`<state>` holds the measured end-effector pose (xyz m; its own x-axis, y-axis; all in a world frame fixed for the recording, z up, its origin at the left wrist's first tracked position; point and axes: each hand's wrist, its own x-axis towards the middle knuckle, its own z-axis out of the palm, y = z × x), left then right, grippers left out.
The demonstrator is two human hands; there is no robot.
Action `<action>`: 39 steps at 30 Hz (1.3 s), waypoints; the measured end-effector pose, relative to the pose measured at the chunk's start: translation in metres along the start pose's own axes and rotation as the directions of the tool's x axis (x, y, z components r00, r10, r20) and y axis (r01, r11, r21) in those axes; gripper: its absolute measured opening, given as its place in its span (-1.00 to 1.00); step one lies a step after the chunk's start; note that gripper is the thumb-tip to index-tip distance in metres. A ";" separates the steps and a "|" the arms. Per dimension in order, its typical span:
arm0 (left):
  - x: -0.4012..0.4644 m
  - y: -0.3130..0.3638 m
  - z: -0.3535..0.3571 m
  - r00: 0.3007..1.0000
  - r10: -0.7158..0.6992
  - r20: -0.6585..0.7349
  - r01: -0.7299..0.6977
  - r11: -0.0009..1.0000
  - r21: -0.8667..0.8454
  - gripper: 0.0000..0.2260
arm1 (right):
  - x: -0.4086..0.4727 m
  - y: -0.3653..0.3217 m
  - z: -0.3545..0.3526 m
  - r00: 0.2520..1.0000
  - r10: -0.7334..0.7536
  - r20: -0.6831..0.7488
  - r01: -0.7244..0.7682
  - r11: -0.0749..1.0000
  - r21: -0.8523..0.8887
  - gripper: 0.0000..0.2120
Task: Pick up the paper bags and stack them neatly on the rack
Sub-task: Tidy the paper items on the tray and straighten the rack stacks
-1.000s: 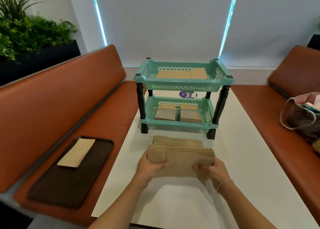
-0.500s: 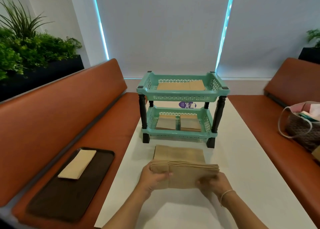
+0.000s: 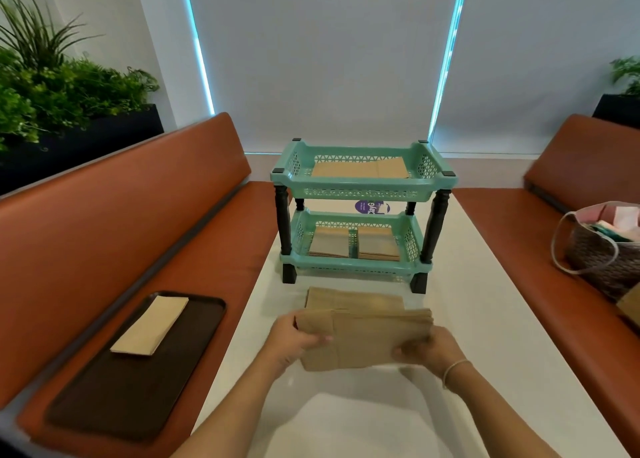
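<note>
A stack of flat brown paper bags (image 3: 367, 340) is lifted slightly above the white table (image 3: 485, 319). My left hand (image 3: 294, 340) grips its left end and my right hand (image 3: 427, 348) grips its right end. More brown bags (image 3: 353, 298) lie flat on the table just behind the held stack. Further back stands the two-tier teal rack (image 3: 363, 185). Bags (image 3: 360, 168) lie on its top shelf, and two piles of bags (image 3: 356, 243) sit side by side on its lower shelf.
Orange benches (image 3: 138, 236) run along both sides of the table. A dark tray (image 3: 138, 360) with a pale paper bag (image 3: 150, 324) lies on the left bench. A woven handbag (image 3: 602, 249) sits on the right bench. Plants (image 3: 52, 87) stand at the far left.
Both hands have lifted the bag stack off the table and drawn it slightly toward me. The view has tilted upward, so the rack appears lower in frame.
</note>
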<state>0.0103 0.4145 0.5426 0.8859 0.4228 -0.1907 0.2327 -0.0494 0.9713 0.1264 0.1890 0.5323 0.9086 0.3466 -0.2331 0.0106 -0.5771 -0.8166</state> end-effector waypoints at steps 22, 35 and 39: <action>-0.016 0.008 0.032 0.998 -0.033 -0.059 0.029 0.998 -0.064 -0.47 | -0.023 -0.033 0.045 0.982 -0.171 0.077 0.138 0.936 0.325 -0.83; -0.007 -0.004 0.034 0.995 -0.087 -0.055 0.078 0.985 -0.155 -0.30 | -0.017 -0.028 0.055 0.981 -0.157 0.118 0.151 0.987 0.057 -0.76; -0.009 -0.015 0.034 0.991 -0.135 -0.002 0.134 0.987 -0.090 -0.21 | -0.021 -0.016 0.064 0.988 -0.111 0.108 0.114 0.993 -0.024 -0.86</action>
<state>0.0125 0.3811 0.5252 0.8456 0.4275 -0.3198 0.3126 0.0890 0.9457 0.0804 0.2380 0.5169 0.8514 0.4861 -0.1969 0.1240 -0.5514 -0.8250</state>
